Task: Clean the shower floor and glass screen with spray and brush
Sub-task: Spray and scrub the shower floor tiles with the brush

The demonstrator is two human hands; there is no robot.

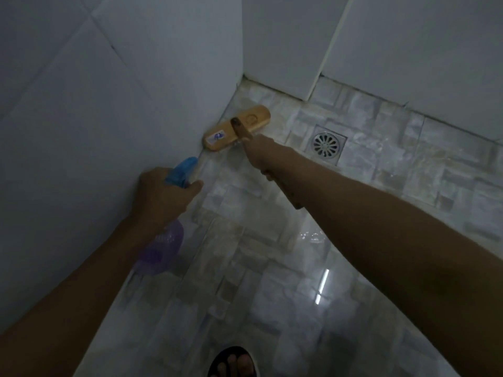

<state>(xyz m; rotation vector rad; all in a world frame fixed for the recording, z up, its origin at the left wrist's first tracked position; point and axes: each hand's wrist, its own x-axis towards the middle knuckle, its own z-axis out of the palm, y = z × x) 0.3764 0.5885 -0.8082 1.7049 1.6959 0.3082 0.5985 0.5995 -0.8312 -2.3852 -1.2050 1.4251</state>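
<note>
One wooden brush (236, 128) lies bristles-down on the glossy tiled shower floor (272, 268), in the corner, with its near end against the left wall (109, 104) and its far end close to the back wall (381, 50). The right hand (260, 153), at full reach, has its fingers curled tight round the brush's dark handle (241, 129). Nearer the camera, the left hand (163, 197) is wrapped round the neck of a purple spray bottle (163, 240), one finger stretched forward beneath its blue trigger head (181, 170), which points toward the brush. A round metal drain (325, 145) sits in the floor right of the brush. A sandalled foot (234, 363) stands at the bottom edge.
</note>
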